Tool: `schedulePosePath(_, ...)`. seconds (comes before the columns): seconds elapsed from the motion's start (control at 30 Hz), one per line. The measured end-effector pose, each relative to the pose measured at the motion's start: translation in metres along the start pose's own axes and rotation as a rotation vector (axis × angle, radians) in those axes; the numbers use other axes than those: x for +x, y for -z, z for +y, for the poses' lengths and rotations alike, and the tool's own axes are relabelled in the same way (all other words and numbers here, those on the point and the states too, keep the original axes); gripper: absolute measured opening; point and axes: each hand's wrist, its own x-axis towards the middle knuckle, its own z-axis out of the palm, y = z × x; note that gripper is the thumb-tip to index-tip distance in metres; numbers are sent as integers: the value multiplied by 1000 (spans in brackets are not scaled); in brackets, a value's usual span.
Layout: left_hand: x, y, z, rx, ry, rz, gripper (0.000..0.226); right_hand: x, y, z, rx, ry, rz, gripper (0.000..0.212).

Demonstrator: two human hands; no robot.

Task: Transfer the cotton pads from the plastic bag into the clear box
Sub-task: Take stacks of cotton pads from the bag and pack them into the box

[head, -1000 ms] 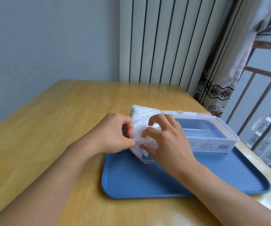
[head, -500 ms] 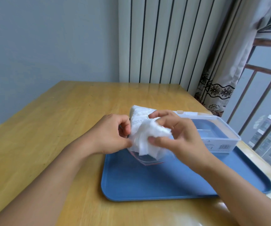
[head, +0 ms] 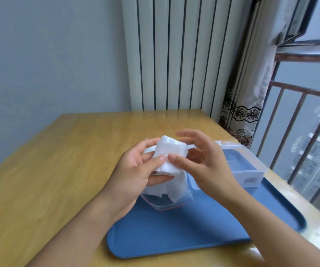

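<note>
A pale wooden desk [head: 59, 170] fills the lower frame, set against a grey-blue wall with a white ribbed radiator [head: 174, 54] behind it and a patterned curtain [head: 251, 83] beside a railed window at right. On the desk's right half lies a blue rectangular plastic tray [head: 203, 228] with rounded corners. At the far right of that tray stands the clear rectangular plastic box [head: 247, 166], open at the top, with a small barcode label on its near wall; no pads can be seen inside it.

Both hands are raised above the tray's near-left part, just beside the box. The left hand [head: 136, 174] has its fingers curled round a bundle of white cotton pads [head: 169, 157] and the clear plastic bag with a red seal strip [head: 165, 203]; the thumb presses on the front of the bundle and the bag's mouth hangs down below the palm, pads spilling at its opening. The right hand [head: 205, 162] is loosely spread: its thumb tip touches the front of the pad bundle next to the left thumb, while the other fingers arch apart over the top of it, whether touching it or not cannot be told.
</note>
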Motion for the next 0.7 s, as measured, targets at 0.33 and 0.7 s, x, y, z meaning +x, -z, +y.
schedulePosePath(0.33,4,3,-7,-17,-1,18,32,-7,-3,5,-436,394,113,28)
schedulePosePath(0.7,4,3,-3,-274,232,-119,37,-2,-3,5,-468,390,206,6)
